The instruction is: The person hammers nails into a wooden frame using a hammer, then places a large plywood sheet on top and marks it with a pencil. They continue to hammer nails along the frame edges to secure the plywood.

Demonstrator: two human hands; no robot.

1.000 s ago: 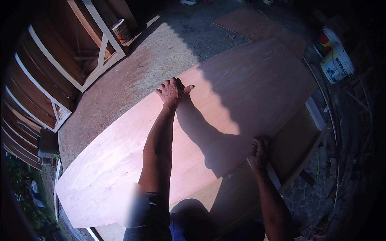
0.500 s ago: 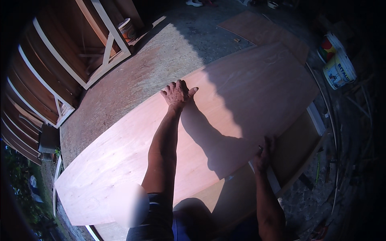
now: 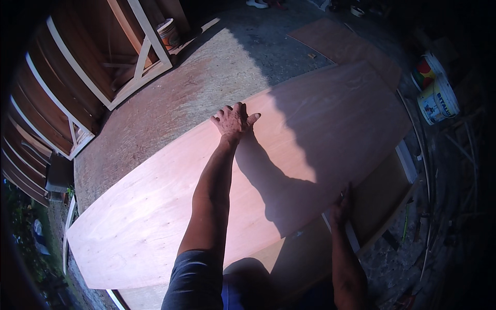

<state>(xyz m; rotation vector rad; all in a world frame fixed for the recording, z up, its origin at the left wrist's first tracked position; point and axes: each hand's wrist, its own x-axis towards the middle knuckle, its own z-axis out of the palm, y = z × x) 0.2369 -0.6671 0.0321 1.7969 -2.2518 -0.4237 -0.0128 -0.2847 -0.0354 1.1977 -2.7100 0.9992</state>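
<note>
A large thin plywood sheet [image 3: 170, 191] with a curved far edge lies across the view in front of me, part in sun and part in shade. My left hand [image 3: 232, 121] rests on its far edge, fingers spread and thumb out to the right. At the near edge, in shadow, is my right hand [image 3: 340, 209]; its fingers point upward beside the sheet, and darkness hides their grip. Beneath the sheet, a wooden panel [image 3: 305, 250] with pale battens [image 3: 405, 160] shows along the near side.
Curved wooden frames [image 3: 88, 62] stand at the upper left, with a bucket [image 3: 168, 33] beside them. Another plywood piece [image 3: 341, 41] lies on the concrete floor [image 3: 206, 67] beyond the sheet. Two paint buckets [image 3: 438, 101] sit at the right, near long thin strips [image 3: 423, 150].
The view has shifted slightly. My left hand stays on the far edge of the sheet and my right hand at its near edge, turned a little.
</note>
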